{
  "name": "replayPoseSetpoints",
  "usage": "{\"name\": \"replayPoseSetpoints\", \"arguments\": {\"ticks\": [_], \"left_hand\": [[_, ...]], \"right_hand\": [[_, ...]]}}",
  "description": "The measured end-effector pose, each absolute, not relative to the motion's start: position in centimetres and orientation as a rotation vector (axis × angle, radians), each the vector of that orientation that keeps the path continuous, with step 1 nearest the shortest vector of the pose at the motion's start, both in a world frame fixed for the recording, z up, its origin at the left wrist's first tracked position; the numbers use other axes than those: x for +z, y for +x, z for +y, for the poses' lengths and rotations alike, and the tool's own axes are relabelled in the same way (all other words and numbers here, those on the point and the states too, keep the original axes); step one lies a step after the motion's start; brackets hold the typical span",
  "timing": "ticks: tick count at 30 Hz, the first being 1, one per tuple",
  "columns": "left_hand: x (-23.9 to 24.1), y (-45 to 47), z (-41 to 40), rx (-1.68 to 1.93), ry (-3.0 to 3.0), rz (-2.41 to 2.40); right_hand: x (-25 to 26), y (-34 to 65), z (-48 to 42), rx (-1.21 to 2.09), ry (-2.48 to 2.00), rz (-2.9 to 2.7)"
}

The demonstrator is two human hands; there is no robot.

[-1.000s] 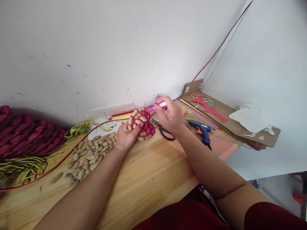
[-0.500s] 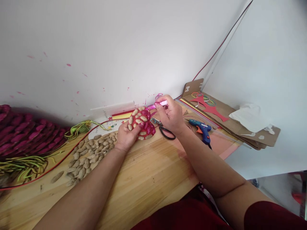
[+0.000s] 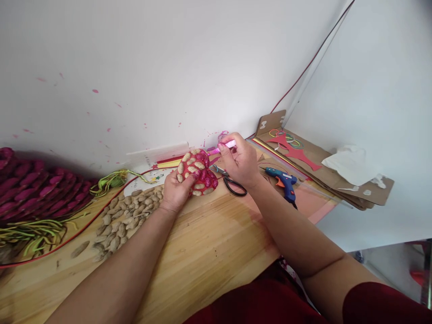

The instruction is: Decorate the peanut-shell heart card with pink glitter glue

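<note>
My left hand [image 3: 176, 192] grips the left edge of a red card piece [image 3: 195, 171] covered with peanuts in their shells, its thumb pressed on the front. Peanuts on the right side of the piece are glossy magenta; those on the left are plain tan. In my right hand [image 3: 239, 159] is a slim pink-and-white paintbrush [image 3: 214, 150], pinched between thumb and fingers. Its tip is at the upper right edge of the piece, and I cannot tell whether it touches. Below my right hand lie black-handled scissors [image 3: 235, 187].
Loose peanuts [image 3: 133, 213] lie left of my left forearm. Stacked magenta peanut pieces [image 3: 43, 189] stand far left, near green strings [image 3: 113, 181]. A red cable [image 3: 86, 228] crosses the table. On the right are a blue glue gun [image 3: 285, 182] and cardboard [image 3: 376, 191] bearing white tissue [image 3: 347, 164].
My left hand has shifted the peanut-covered piece slightly left and turned it a little. The brush tip has moved slightly away from the painted peanuts. My right hand has barely moved.
</note>
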State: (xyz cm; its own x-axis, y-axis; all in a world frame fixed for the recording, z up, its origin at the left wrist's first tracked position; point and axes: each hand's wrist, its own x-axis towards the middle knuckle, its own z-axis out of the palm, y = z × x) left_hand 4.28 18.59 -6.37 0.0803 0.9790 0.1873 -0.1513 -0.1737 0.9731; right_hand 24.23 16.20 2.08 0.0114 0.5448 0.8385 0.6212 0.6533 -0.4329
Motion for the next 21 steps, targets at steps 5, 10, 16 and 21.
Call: {"name": "replayPoseSetpoints", "arguments": {"ticks": [5,10,16,21], "left_hand": [[-6.43,4.27,18.63,1.319,1.274,0.946],[-6.59,4.25,18.74,1.338,1.263,0.907],[-6.4,4.36,18.69,1.354,1.249,0.905],[-6.6,4.36,18.82,1.363,1.21,0.871]], "right_hand": [[2.02,24.19,16.24,-0.033,-0.964,-1.641],[2.04,24.16,16.27,-0.052,-0.99,-1.65],[2.09,24.09,16.23,-0.065,-0.965,-1.655],[2.06,24.16,16.17,-0.065,-1.014,-1.651]]}}
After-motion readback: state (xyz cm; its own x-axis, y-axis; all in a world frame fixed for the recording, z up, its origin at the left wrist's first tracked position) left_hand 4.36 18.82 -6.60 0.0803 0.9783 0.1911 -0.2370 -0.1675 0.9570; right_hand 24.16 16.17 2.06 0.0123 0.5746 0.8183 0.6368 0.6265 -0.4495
